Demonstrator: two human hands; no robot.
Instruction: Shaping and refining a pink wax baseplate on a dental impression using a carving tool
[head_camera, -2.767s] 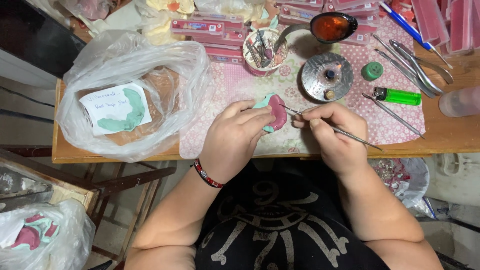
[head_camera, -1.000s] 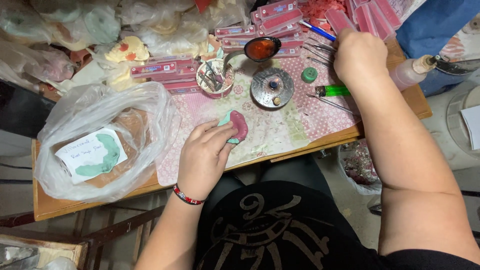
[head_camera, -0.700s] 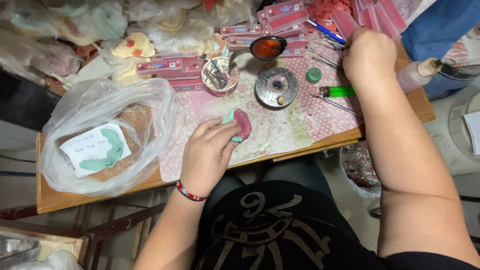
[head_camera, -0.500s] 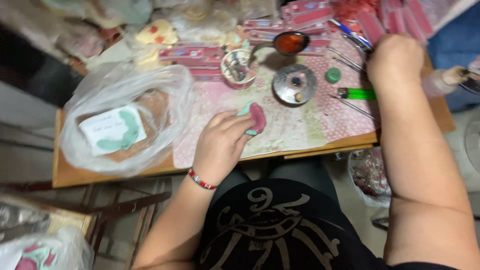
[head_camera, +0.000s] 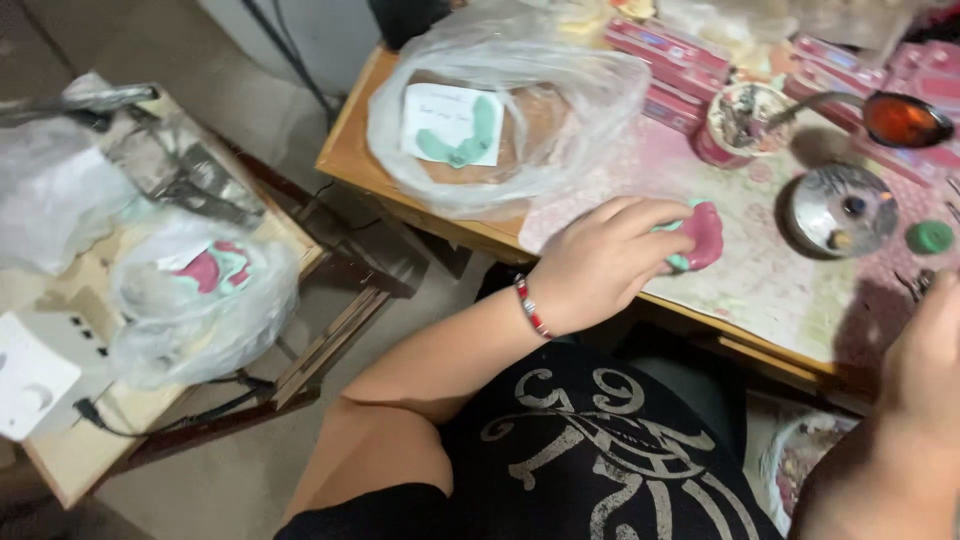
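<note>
My left hand (head_camera: 600, 265) rests on the patterned pink mat (head_camera: 760, 280) and is closed around a pink and green moulded piece (head_camera: 703, 235), which shows beyond the fingertips. A red bead bracelet sits on that wrist. My right hand (head_camera: 930, 340) is at the right edge of the view, over the table's near edge. Only its back shows. Its fingers are cut off by the frame, so any grip is hidden.
A clear plastic bag (head_camera: 560, 130) with a white card lies on the wooden table (head_camera: 360, 150). Behind the mat stand a small cup of tools (head_camera: 740, 125), a ladle of red liquid (head_camera: 905, 120), a round metal dish (head_camera: 840, 210), a green cap (head_camera: 930, 237) and pink boxes (head_camera: 670, 50). A low side table (head_camera: 290, 240) with bags is on the left.
The view has swung left, bringing the side table into sight. My right hand has come back from the far right of the table to its near edge. My left hand keeps holding the piece.
</note>
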